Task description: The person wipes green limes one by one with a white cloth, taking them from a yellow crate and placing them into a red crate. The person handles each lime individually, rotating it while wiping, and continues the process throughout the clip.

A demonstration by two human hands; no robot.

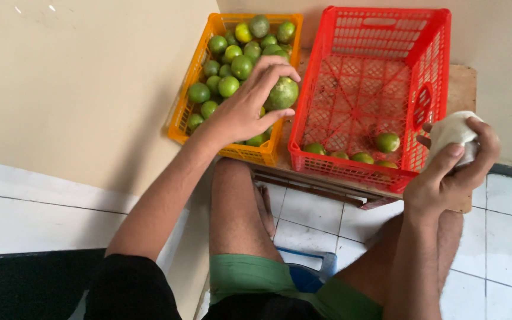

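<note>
My left hand (250,104) reaches forward over the orange crate (186,99) and grips a large green lime (283,93) at the crate's right edge. The crate holds several green limes (230,66). My right hand (451,172) is closed around a bunched white cloth (453,131), held to the right of the red crate (428,56). A few limes (387,142) lie along the near side of the red crate's floor.
Both crates rest on a wooden board (462,89) against a beige wall (60,89). My bare knees and a foot (263,207) sit below the crates over white floor tiles (505,249). A blue stool edge (309,269) shows between my legs.
</note>
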